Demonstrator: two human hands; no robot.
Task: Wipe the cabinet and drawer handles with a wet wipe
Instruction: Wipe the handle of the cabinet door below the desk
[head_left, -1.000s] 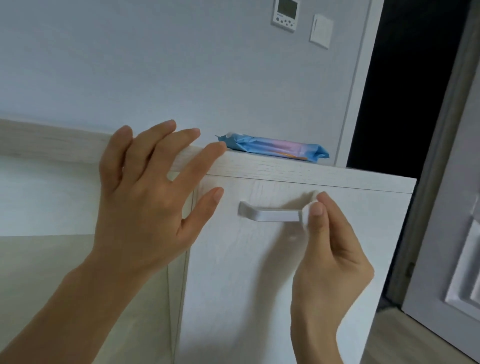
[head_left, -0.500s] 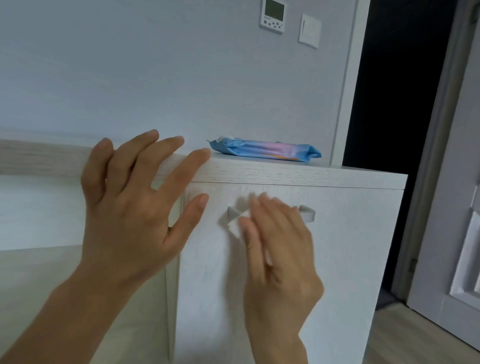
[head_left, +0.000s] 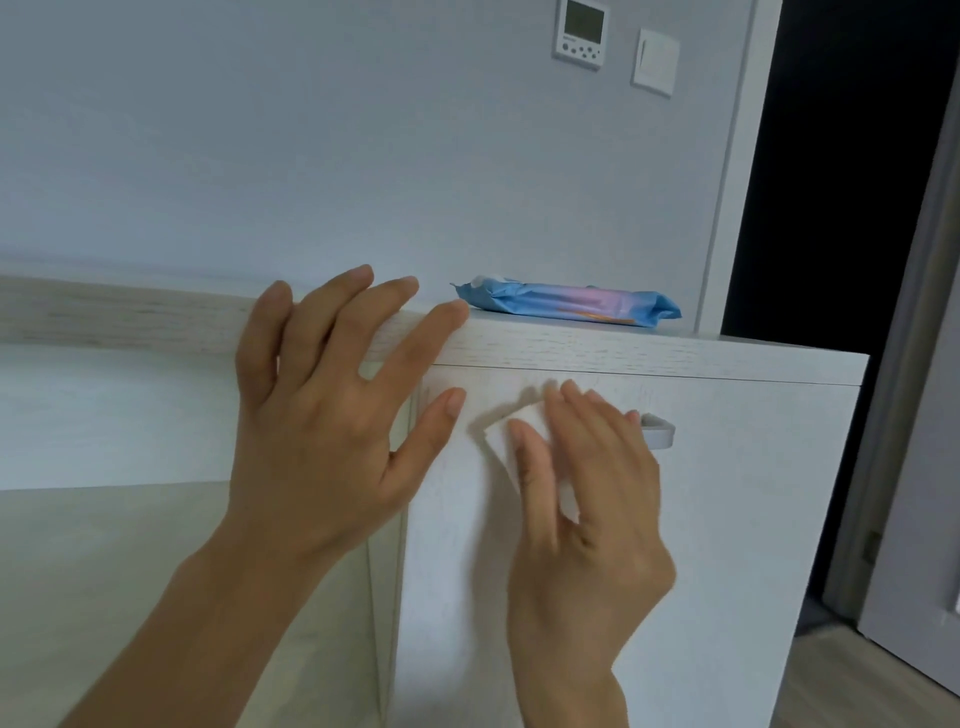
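Where the view begins, at its lower edge, two bare forearms rise toward a white cabinet (head_left: 727, 519), and the right hand (head_left: 587, 499) lies flat against the cabinet's front panel with its fingers (head_left: 597, 431) laid straight and close together, pressing a white wet wipe (head_left: 506, 431) against the panel and over the handle (head_left: 657, 431). One corner of the wipe sticks out to the left of the thumb, and a further patch of it shows between thumb and forefinger. Only the right end of the pale handle shows beyond the little finger; the rest is hidden under the hand and wipe. Just to the left, the left hand (head_left: 322, 436) is spread wide and holds nothing: its fingertips reach over the front edge of the cabinet top, and its thumb points toward the wipe without touching it. Whether the palm touches the cabinet cannot be told. Further back, on the cabinet top near the wall, a blue pack of wipes (head_left: 566, 306) lies flat, apart from both hands. Behind it stands a pale wall carrying a thermostat panel (head_left: 581, 34) and, just to its right, a light switch (head_left: 655, 62). At the far right a dark doorway (head_left: 841, 171) opens beside the cabinet.
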